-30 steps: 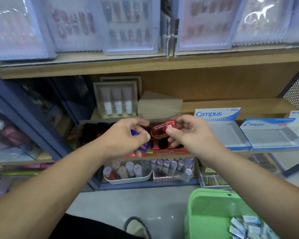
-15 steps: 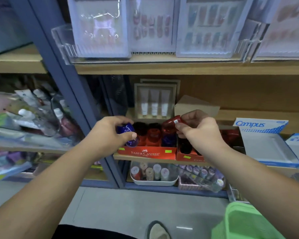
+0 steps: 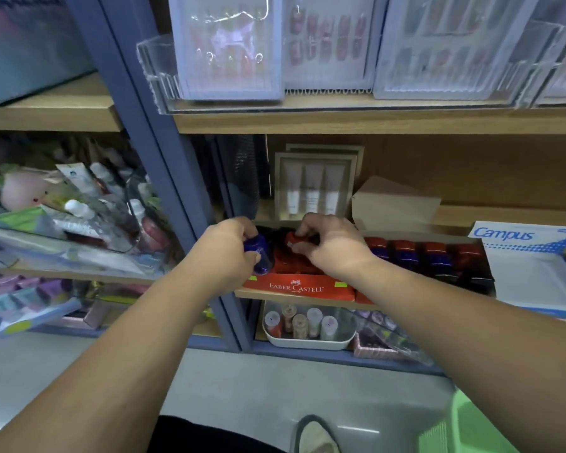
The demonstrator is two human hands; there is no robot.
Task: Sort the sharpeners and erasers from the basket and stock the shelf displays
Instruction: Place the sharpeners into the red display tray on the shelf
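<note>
Left hand gripping blue sharpener, right hand pinching red sharpener, both half hidden, green basket cut off

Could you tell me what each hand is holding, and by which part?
The left hand grips a blue sharpener round its upper body; the right hand pinches a red sharpener at one end.

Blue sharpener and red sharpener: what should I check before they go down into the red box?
1. Left grip holds the blue sharpener: ok.
2. Right grip holds the red sharpener: ok.
3. Both are over the Faber-Castell box: ok.
4. Empty slot under each one: cannot tell, the hands hide it.
5. More to sort in the green basket: cannot tell, only its edge shows.
</note>
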